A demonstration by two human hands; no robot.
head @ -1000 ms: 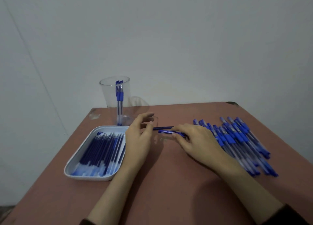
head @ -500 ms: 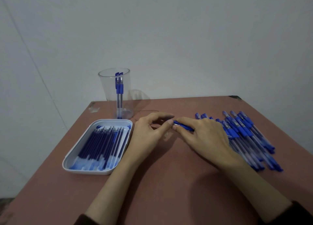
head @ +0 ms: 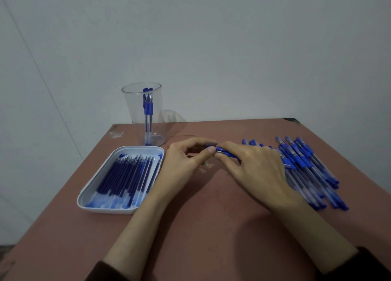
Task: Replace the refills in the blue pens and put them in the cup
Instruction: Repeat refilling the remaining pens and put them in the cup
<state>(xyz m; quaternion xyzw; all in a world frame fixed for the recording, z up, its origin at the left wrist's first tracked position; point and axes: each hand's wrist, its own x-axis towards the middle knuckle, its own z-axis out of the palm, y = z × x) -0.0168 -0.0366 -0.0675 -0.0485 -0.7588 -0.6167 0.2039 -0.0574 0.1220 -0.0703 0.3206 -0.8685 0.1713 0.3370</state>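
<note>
Both hands meet at the middle of the table on one blue pen [head: 224, 152]. My right hand [head: 256, 170] grips its barrel, and my left hand [head: 186, 162] pinches its left end between thumb and fingers. Most of the pen is hidden under my right fingers. A clear plastic cup [head: 135, 111] stands at the back left with two blue pens [head: 148, 111] upright in it. A white tray [head: 110, 160] left of my left hand holds several blue refills [head: 127, 175] side by side. Several blue pens [head: 306, 170] lie in a pile to the right of my right hand.
The reddish-brown table [head: 211, 227] stands against a pale wall. Its left edge runs close beside the tray and its right edge just past the pen pile.
My left hand has moved right and closed its fingers on the pen's end. The thin refill that stuck out to the left a second ago no longer shows.
</note>
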